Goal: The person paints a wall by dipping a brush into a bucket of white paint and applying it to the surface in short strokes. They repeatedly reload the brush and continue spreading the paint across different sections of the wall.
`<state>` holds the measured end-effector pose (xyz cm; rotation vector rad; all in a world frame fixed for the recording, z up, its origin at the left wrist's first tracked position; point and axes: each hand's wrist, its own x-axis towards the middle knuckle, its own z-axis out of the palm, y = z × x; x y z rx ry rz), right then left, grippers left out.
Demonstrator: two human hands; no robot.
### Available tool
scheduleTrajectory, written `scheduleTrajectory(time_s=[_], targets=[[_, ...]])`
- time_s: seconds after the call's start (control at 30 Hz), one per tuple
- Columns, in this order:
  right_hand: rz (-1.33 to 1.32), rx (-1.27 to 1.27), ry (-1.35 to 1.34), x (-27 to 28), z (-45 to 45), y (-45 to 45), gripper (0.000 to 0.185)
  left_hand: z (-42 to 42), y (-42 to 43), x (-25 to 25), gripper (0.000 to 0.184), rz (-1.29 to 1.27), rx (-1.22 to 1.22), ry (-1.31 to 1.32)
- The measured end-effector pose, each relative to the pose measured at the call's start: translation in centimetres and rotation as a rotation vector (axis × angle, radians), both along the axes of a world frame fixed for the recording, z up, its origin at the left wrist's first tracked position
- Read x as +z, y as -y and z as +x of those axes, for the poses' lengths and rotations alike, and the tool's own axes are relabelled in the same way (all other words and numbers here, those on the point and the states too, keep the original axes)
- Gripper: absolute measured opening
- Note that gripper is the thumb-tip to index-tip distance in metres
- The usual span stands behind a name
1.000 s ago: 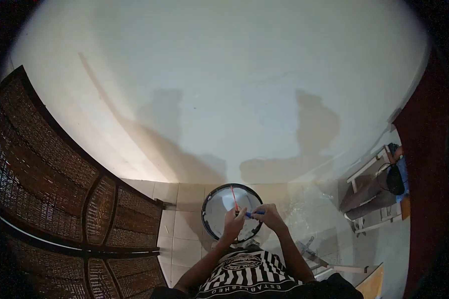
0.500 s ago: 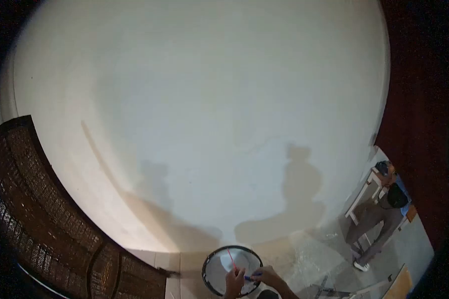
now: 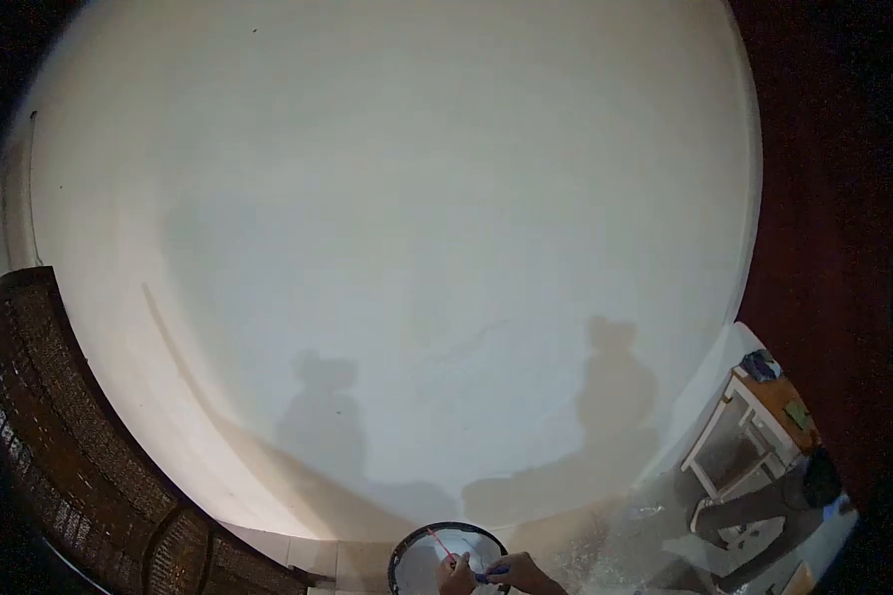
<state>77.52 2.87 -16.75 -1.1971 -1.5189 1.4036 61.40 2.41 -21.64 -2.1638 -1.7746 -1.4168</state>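
At the bottom of the head view, both hands are over a round table (image 3: 395, 561) with a dark rim and pale top. My left hand (image 3: 454, 575) is closed around a thin red strip (image 3: 439, 540), which sticks up and leftward from the fingers. Close beside it, my right hand (image 3: 522, 572) is closed on a small blue tool (image 3: 492, 573) whose exact kind is too small to tell. The tool's front points toward the left hand, and I cannot tell whether it touches the strip.
On the left stands a brown woven panel (image 3: 60, 426). A pale wall (image 3: 446, 198) with shadows fills the middle. At the right are a small table (image 3: 779, 402) with white legs and a seated person (image 3: 764, 511). Clear plastic-like scraps (image 3: 605, 545) lie on the floor.
My view has tilted upward, so the round table and my hands sit lower in it. The person at the right has shifted away from the small table, uncovering its top.
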Motion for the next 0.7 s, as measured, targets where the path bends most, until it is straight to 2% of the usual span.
scheduleTrajectory(time_s=[0.03,0.1,0.13,0.2,0.27,0.3,0.33,0.4,0.43,0.47,0.5,0.53,0.6,0.63,0.67,0.7], targets=[[-0.007,-0.015,-0.018,0.5,1.3,-0.5,0.026,1.0,-0.8,-1.2,0.039,0.005,0.000,-0.002],[-0.013,-0.020,-0.033,0.5,3.6,-1.5,0.025,2.6,-2.7,-4.3,0.034,-0.453,-0.125,0.594],[-0.010,-0.028,-0.092,0.7,4.6,-1.8,0.025,3.6,-3.1,-3.3,0.034,-0.444,-0.121,0.597],[0.001,-0.028,-0.153,0.3,6.7,-3.0,0.025,5.7,-4.7,-2.0,0.016,0.200,0.058,-0.085],[0.166,-0.007,0.092,-0.5,7.2,-3.5,0.025,6.1,-5.8,-2.0,0.011,0.276,0.086,-0.062],[0.054,-0.038,0.000,-1.0,7.6,-3.8,0.026,6.9,-6.6,-2.4,0.013,0.340,0.111,-0.042],[0.063,-0.031,-0.002,-1.2,8.3,-4.1,0.026,7.4,-7.5,-4.8,0.013,0.349,0.119,-0.045],[0.046,-0.005,-0.056,0.9,9.9,-3.7,0.026,8.7,-9.2,-10.5,0.023,-0.275,-0.083,0.722],[0.096,0.005,-0.011,0.1,10.8,-4.4,0.028,9.1,-9.4,-8.0,0.023,-0.266,-0.080,0.726],[0.100,0.010,-0.009,0.1,11.7,-5.2,0.028,9.2,-8.5,-1.1,0.025,-0.438,-0.167,0.822],[0.241,0.076,0.099,0.3,11.3,-5.4,0.028,8.3,-7.7,2.7,0.028,-0.612,-0.258,0.912],[0.374,0.145,0.202,0.4,11.7,-5.7,0.028,8.7,-8.4,0.4,0.028,-0.614,-0.250,0.912],[0.291,0.166,0.182,2.2,13.3,-6.0,0.029,10.9,-9.8,-5.4,0.024,-0.370,-0.192,0.692],[0.217,0.177,0.166,2.7,13.7,-6.1,0.030,11.5,-9.3,-3.0,0.024,-0.373,-0.184,0.695],[0.211,0.184,0.167,2.4,14.0,-6.3,0.030,12.3,-8.3,3.2,0.021,-0.136,-0.148,0.429],[0.387,0.239,0.278,1.8,14.2,-6.9,0.029,12.8,-7.7,7.0,0.020,0.096,-0.111,0.159]])
